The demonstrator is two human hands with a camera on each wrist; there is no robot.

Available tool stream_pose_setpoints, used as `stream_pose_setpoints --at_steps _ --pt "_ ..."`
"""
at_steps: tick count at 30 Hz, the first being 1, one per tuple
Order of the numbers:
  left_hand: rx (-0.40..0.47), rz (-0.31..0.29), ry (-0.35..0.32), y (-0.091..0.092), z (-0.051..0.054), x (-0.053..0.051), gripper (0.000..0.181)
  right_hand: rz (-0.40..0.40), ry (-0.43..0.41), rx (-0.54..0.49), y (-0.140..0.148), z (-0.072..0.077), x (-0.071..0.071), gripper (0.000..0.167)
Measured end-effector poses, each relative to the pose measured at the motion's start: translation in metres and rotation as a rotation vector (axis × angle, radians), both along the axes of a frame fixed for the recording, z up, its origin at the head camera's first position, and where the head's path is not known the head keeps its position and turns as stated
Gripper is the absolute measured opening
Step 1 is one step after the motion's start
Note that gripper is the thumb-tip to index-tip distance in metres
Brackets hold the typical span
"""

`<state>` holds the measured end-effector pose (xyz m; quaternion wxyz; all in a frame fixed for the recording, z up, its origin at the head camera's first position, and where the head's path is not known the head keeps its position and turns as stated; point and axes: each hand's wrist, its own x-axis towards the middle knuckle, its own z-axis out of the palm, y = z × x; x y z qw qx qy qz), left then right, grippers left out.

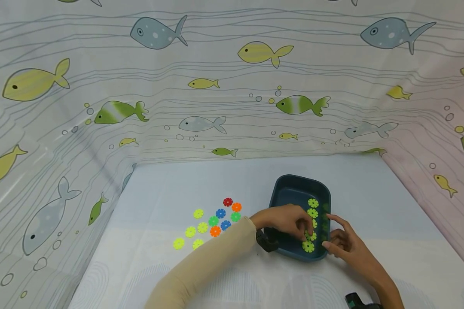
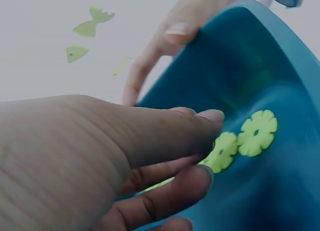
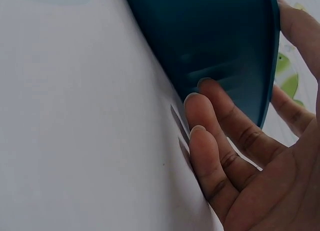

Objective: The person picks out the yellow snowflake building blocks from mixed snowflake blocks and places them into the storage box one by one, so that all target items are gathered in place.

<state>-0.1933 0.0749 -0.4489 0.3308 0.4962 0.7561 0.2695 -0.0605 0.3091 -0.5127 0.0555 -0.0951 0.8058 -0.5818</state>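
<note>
A dark blue tray point(image 1: 290, 189) sits on the table, with a row of several yellow-green flower-shaped plastic discs point(image 1: 312, 203) along the right part of its floor. My left hand point(image 1: 291, 219) reaches in from the left, its thumb and fingers pinching a disc low in that row; the fingers partly hide it. In the left wrist view, two discs point(image 2: 257, 133) show just beyond the fingertips. My right hand point(image 1: 349, 249) holds the tray's right side. Its thumb and index finger are at the rim, and in the right wrist view the other fingers point(image 3: 202, 111) rest against the outer wall.
Left of the tray, loose flower-shaped discs lie on the white table: yellow-green point(image 1: 190, 231), blue point(image 1: 221, 213), green point(image 1: 236, 216), orange point(image 1: 215, 231) and a red one point(image 1: 227, 201). A fish-patterned cloth point(image 1: 201, 98) rises behind and at both sides.
</note>
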Motion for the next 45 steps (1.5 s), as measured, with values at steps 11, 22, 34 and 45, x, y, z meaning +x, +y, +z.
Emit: stream_pose_setpoints --at_steps 11,22,34,45 --pt "0.174 0.063 -0.015 -0.055 0.018 -0.013 0.018 -0.007 -0.015 0.001 -0.002 0.001 0.0 0.077" --pt "0.212 0.231 0.038 -0.13 0.015 -0.016 0.012 0.001 -0.017 -0.002 -0.001 0.0 0.0 0.076" --pt "0.219 0.419 0.054 -0.202 0.008 -0.01 0.016 -0.009 -0.026 -0.006 0.0 -0.001 0.002 0.076" --pt "0.174 0.582 0.067 -0.255 -0.012 -0.006 0.023 0.001 -0.018 -0.005 0.0 -0.002 0.0 0.077"
